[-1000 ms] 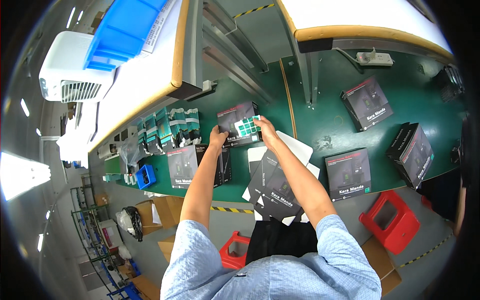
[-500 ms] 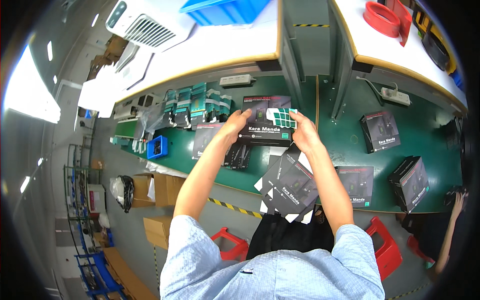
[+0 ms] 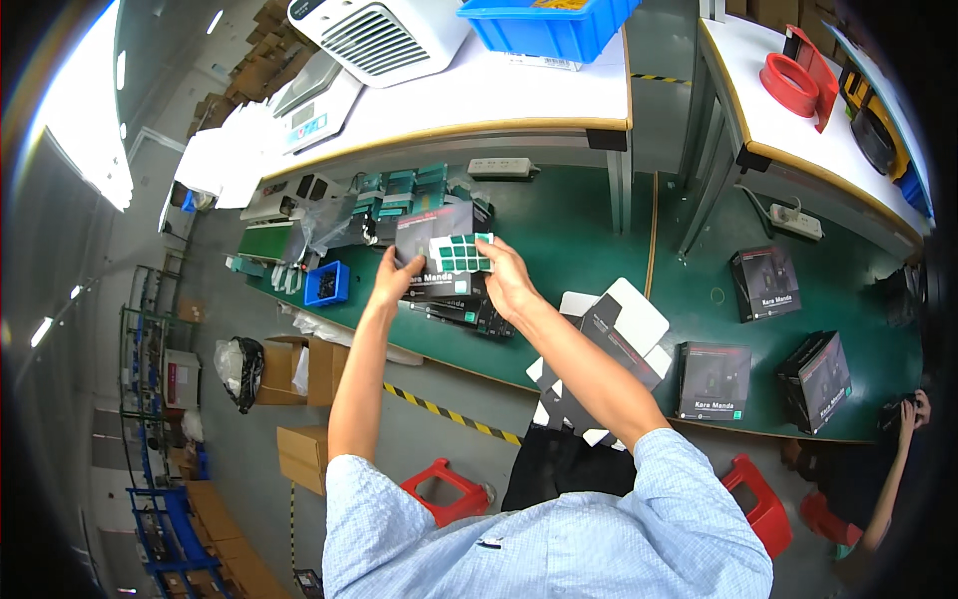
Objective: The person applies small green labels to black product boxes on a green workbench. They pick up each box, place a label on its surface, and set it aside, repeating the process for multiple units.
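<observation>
Both hands are at a dark printed box (image 3: 419, 232), which is over other dark boxes (image 3: 461, 311) on the green table. My left hand (image 3: 395, 278) grips the box's left edge, thumb on its front face. In my right hand (image 3: 509, 280), a white sheet of green square stickers (image 3: 461, 256) is pinched by the corner and lies across the box's face. Whether the right fingers also touch the box is hard to tell. Unfolded dark cartons with white flaps (image 3: 609, 344) lie beneath my right forearm.
Finished-looking dark boxes (image 3: 713, 381) stand to the right. Behind the stack are teal packs (image 3: 397, 190), with a small blue bin (image 3: 326, 285) at left. A white raised bench (image 3: 499, 95) crosses the back; a power strip (image 3: 501, 168) sits below. Another person's hand (image 3: 910, 409) shows far right.
Both hands have moved left with the box and the sticker sheet, bringing the box over the stack. The view has shifted, and more of the unfolded cartons now shows.
</observation>
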Action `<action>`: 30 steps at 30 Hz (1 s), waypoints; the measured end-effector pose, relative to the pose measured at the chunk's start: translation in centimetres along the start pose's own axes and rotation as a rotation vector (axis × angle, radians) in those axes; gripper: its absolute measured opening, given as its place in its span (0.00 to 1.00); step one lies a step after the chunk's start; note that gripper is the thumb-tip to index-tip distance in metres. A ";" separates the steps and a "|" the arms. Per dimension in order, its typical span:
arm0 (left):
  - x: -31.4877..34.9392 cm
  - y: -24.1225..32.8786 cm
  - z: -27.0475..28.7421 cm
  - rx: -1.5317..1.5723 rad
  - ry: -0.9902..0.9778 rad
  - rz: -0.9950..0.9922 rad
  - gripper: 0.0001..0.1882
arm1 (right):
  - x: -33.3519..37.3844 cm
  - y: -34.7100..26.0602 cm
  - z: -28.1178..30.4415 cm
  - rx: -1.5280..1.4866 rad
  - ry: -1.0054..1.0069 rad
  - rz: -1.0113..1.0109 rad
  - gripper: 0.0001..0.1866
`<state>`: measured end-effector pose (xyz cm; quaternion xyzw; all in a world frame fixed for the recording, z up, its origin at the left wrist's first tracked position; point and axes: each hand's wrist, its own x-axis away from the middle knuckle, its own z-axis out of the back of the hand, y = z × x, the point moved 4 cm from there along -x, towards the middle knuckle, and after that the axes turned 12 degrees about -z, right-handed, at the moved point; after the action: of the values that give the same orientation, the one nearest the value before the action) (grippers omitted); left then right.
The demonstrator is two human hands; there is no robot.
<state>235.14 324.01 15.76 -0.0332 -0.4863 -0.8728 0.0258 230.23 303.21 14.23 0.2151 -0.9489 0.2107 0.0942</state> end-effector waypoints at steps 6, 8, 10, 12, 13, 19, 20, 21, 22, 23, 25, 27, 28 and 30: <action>0.0 -0.2 -1.0 -0.119 -0.072 -0.075 0.42 | 0.2 0.4 1.6 -0.087 0.086 -0.135 0.08; -0.3 -0.5 -1.0 -0.163 -0.062 -0.098 0.42 | -0.4 1.1 2.4 -0.033 0.079 -0.125 0.08; -0.3 -0.3 -1.1 -0.165 -0.066 -0.098 0.41 | -0.5 1.6 3.0 0.021 0.067 -0.114 0.09; -0.2 0.0 -1.1 -0.127 -0.082 -0.078 0.41 | -0.5 1.3 3.4 0.049 0.039 -0.142 0.08; -0.1 0.1 -1.1 -0.125 -0.099 -0.069 0.42 | -0.3 0.9 3.4 0.061 0.027 -0.156 0.08; -1.3 -1.2 -0.8 -0.083 -0.148 -0.019 0.43 | 6.4 -4.5 9.4 0.126 0.078 -0.087 0.09; -1.7 -2.6 0.1 -0.104 -0.143 -0.015 0.45 | 8.8 -5.8 10.8 0.163 0.136 -0.043 0.09; -1.9 -3.6 1.1 -0.119 -0.099 0.019 0.45 | 11.2 -7.1 12.3 0.200 0.192 0.002 0.10; -0.3 -0.2 -0.5 -0.072 -0.089 0.065 0.43 | 13.9 -8.8 14.6 0.169 0.238 0.078 0.11; -0.5 -0.1 -0.3 -0.035 -0.088 0.032 0.41 | 16.0 -10.4 18.1 0.245 0.311 0.162 0.11; -0.7 0.3 -0.5 0.017 -0.150 -0.011 0.40 | 21.4 -13.1 24.8 0.372 0.605 0.224 0.11; -1.1 -0.7 0.3 0.020 -0.173 -0.014 0.40 | 27.1 -15.2 28.7 0.399 0.797 0.294 0.09; -1.1 -1.2 0.1 0.045 -0.202 -0.006 0.40 | 29.6 -16.0 30.2 0.429 0.937 0.326 0.11; -1.6 -1.4 0.5 0.073 -0.236 0.007 0.41 | 33.3 -16.2 35.5 0.548 0.991 0.375 0.12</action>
<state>236.68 325.22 14.68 -0.1364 -0.5171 -0.8445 -0.0271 204.71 262.03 -2.73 -0.0634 -0.7248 0.5363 0.4279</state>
